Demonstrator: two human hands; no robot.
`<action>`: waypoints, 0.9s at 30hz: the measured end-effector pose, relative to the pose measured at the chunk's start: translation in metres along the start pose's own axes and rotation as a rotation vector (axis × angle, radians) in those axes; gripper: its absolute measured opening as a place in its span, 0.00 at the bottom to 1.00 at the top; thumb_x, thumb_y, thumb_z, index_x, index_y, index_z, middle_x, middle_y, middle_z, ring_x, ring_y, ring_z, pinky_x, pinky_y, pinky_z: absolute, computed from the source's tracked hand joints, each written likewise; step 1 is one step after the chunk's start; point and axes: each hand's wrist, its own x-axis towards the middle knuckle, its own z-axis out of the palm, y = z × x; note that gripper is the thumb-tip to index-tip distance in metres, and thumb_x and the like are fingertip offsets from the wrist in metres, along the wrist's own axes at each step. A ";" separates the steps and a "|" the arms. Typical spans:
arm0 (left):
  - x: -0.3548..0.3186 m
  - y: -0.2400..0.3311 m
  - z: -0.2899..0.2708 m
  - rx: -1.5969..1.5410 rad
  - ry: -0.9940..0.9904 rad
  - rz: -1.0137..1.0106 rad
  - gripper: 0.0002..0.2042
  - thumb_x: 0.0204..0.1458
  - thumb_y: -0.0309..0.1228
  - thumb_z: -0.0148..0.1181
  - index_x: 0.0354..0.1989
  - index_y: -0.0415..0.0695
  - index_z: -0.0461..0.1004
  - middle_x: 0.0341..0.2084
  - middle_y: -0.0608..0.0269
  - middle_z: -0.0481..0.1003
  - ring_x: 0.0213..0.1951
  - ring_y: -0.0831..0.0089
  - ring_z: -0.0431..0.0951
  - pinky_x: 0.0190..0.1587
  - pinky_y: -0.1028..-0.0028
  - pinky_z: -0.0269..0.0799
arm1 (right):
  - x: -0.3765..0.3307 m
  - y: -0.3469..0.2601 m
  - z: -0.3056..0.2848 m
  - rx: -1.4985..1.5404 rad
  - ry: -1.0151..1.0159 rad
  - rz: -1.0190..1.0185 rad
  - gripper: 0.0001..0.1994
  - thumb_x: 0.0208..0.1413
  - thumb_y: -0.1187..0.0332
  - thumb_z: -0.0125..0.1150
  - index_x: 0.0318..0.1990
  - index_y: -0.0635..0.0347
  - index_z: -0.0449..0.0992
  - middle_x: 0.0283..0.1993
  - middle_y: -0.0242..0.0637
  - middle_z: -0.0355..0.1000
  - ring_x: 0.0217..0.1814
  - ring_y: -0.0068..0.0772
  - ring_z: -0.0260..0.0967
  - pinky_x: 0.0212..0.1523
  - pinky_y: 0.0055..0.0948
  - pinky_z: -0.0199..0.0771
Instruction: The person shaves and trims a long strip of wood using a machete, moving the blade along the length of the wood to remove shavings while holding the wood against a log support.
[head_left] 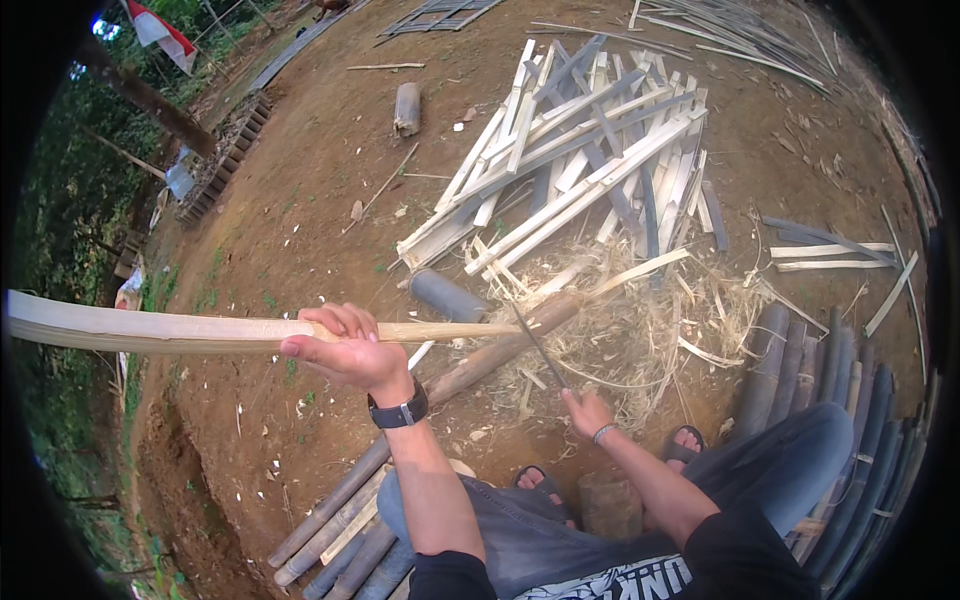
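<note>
My left hand [345, 347] is closed around a long pale bamboo strip [200, 330], which runs from the far left edge to the middle of the view. The strip's right end lies over a brown log [478, 368] on the ground. In my right hand [588, 412] is a long thin-bladed knife [538, 350], its handle hidden in my fist. The blade slants up and left to the strip's end, close to or touching it; I cannot tell which. Curly bamboo shavings [640, 325] are heaped around and beyond the log.
Beyond the shavings lies a large pile of split bamboo strips [580, 150]. A short grey bamboo piece [447, 295] is beside the log. Bamboo poles [860, 450] are stacked at my right, more bamboo lengths [340, 520] at lower left. A wood stump [610, 503] stands between my feet.
</note>
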 end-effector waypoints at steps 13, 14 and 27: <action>0.002 -0.005 -0.014 0.026 -0.023 -0.016 0.30 0.54 0.66 0.28 0.20 0.50 0.50 0.10 0.74 0.49 0.12 0.83 0.47 0.13 0.81 0.40 | -0.009 -0.082 -0.052 0.544 0.077 -0.273 0.28 0.58 0.47 0.48 0.26 0.70 0.69 0.17 0.51 0.66 0.23 0.53 0.66 0.32 0.43 0.68; 0.004 -0.004 -0.012 0.030 -0.022 -0.010 0.30 0.54 0.66 0.28 0.20 0.50 0.50 0.10 0.74 0.49 0.12 0.83 0.47 0.14 0.81 0.40 | -0.014 -0.084 -0.052 0.569 0.123 -0.319 0.28 0.58 0.47 0.48 0.26 0.70 0.69 0.16 0.49 0.66 0.23 0.50 0.67 0.31 0.42 0.68; -0.008 -0.002 0.009 0.076 -0.089 -0.016 0.31 0.53 0.68 0.28 0.20 0.50 0.50 0.11 0.75 0.47 0.12 0.84 0.46 0.15 0.81 0.39 | -0.012 -0.062 -0.038 0.676 0.029 -0.289 0.25 0.61 0.48 0.43 0.25 0.63 0.69 0.15 0.32 0.65 0.14 0.23 0.60 0.15 0.27 0.57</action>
